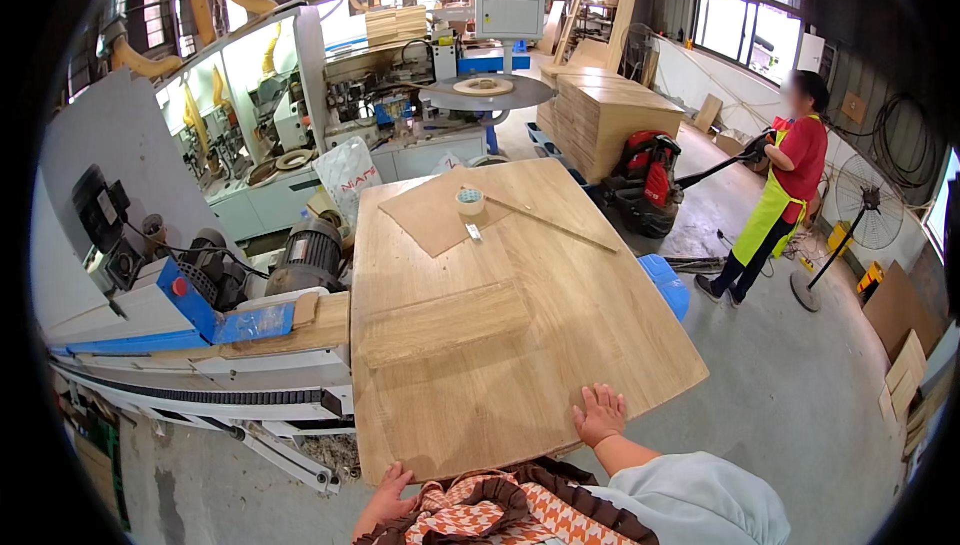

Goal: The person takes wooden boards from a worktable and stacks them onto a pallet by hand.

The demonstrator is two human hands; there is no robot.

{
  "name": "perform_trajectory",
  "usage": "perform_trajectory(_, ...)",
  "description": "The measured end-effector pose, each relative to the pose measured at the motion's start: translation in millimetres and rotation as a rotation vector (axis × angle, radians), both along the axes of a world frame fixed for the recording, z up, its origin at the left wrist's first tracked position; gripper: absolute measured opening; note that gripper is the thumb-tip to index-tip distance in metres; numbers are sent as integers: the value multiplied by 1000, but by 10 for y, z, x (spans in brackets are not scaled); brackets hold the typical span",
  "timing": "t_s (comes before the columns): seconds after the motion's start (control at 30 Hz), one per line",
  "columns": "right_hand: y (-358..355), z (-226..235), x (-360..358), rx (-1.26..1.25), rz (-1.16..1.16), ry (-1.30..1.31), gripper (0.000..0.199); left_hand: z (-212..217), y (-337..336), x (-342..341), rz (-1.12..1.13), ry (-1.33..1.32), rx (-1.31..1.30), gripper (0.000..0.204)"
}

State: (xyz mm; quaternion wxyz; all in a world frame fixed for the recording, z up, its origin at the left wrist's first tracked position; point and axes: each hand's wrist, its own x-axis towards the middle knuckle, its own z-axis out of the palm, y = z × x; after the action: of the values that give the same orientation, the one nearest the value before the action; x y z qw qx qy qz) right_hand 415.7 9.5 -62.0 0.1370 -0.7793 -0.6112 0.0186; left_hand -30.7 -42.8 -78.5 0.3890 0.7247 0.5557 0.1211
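A large wood-grain board (470, 395) lies flat in front of me, its near edge close to my apron. My right hand (600, 415) rests palm down on it near the right front edge, fingers spread. At the near left corner my left hand (391, 495) touches the board's edge with its fingers stretched out. A smaller wood-grain panel (445, 323) lies on the board's left half. Farther back is a brown sheet (425, 217) with a roll of tape (470, 202) on it. A small white piece (473, 232) and a thin wooden strip (560, 227) lie nearby.
A woodworking machine (200, 365) with a motor (310, 250) adjoins the left side. Stacked panels (610, 115) stand behind, beside a red and black pallet truck (648, 185), whose handle a person (785, 185) in a yellow-green apron holds. A fan (860, 210) and blue container (665, 285) are right.
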Motion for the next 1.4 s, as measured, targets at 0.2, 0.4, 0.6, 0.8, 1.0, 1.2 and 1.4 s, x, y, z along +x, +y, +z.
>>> perform_trajectory(0.2, 5, 23, -16, -6, 4, 11, 49, 9, -5, -15, 4, -14, -9, 60)
perform_trajectory(0.4, -11, -7, 0, 20, -2, 5, 48, 26, 7, -7, -8, -13, -9, 61)
perform_trajectory(0.6, -36, 48, -31, -8, 2, 31, 48, -124, 18, -92, -53, 3, 34, 61)
perform_trajectory(0.8, -40, 121, -25, -46, -11, 58, 48, -47, 23, -51, -43, -15, 27, 60)
perform_trajectory(1.0, -13, 88, -4, -41, -16, 40, 48, 4, 63, -35, -68, 30, 1, 61)
perform_trajectory(1.2, -10, 59, -15, -34, -4, 7, 48, -43, 44, -67, -66, 7, 48, 60)
perform_trajectory(1.4, -15, 40, -7, -34, -9, -3, 48, -33, 56, -85, -84, -8, -58, 74)
